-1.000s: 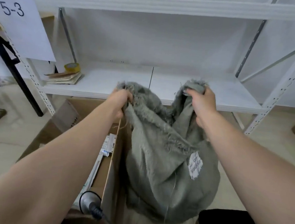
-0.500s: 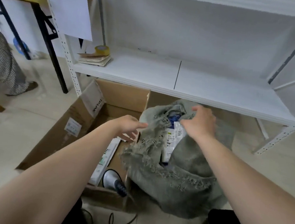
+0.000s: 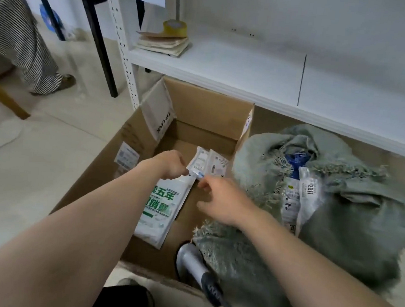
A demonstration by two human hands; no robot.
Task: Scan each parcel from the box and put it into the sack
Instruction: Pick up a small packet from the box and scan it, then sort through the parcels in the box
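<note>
Left hand [image 3: 171, 161] now on parcel [image 3: 199, 161] in box [image 3: 200, 109]

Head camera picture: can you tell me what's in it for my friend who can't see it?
A person's left hand pinches a small white parcel inside an open cardboard box, and the right hand reaches toward it. A grey-green sack holding parcels slumps beside the box, and a handheld scanner lies in the box's near corner.

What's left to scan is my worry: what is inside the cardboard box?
A large white parcel with green print, two small white parcels beyond it, one pinched by the left hand, and a scanner in the near corner. Anything beneath them is covered.
</note>
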